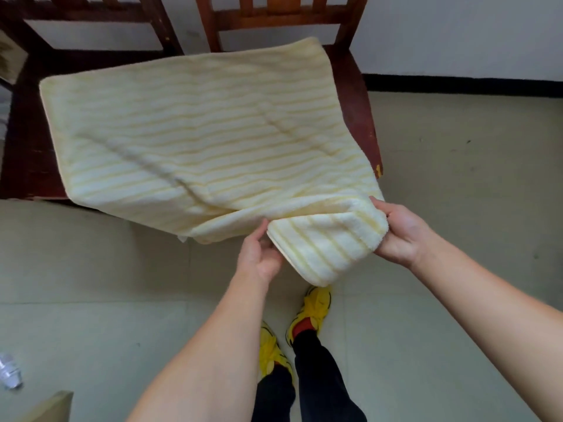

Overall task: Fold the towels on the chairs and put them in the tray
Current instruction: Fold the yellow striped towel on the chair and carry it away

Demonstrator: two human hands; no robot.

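A pale yellow striped towel (198,129) lies spread across the seats of two wooden chairs (356,95) in the upper half of the frame, its near edge hanging over the front of the seats. At centre, the person's left hand (262,254) pinches the towel's lower edge, fingers curled under the cloth. To the right, the right hand (399,233) grips the towel's near right corner, which is turned back to show a striped fold. Below, yellow shoes (313,309) stand on the pale tiled floor (457,178). A crumpled plastic bottle (10,371) lies at the lower left edge.
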